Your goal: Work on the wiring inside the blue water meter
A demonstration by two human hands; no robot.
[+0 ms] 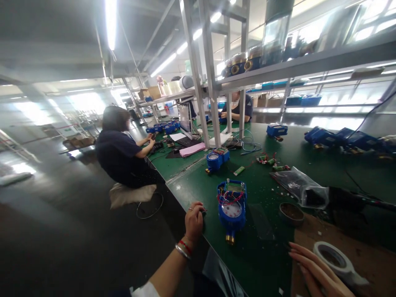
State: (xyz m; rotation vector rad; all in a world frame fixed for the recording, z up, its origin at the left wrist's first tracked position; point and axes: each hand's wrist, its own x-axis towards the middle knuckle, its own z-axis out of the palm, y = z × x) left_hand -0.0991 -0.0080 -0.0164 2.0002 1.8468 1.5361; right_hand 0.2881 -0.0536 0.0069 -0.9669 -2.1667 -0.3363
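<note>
My left hand (pixel 194 220) rests at the front edge of the green table with its fingers curled in; what they hold, if anything, is hidden. Just right of it stands a blue water meter (pixel 231 212), its lid off, with red wires and a green circuit board (pixel 235 187) showing above the round dial. My right hand (pixel 318 268) is low on the right, its fingers stretched out close together over a brown cardboard sheet (pixel 368 247). Beside those fingers lies a roll of white tape (pixel 346 268). Nothing plainly shows in the right hand.
Another blue meter (pixel 216 160) stands farther back, near small circuit boards (pixel 267 160). A round dish (pixel 291 214) and a clear plastic bag (pixel 309 189) lie on the right. Metal shelf posts (pixel 213 82) rise behind. A co-worker (pixel 120 148) sits at left; another person is beyond the posts.
</note>
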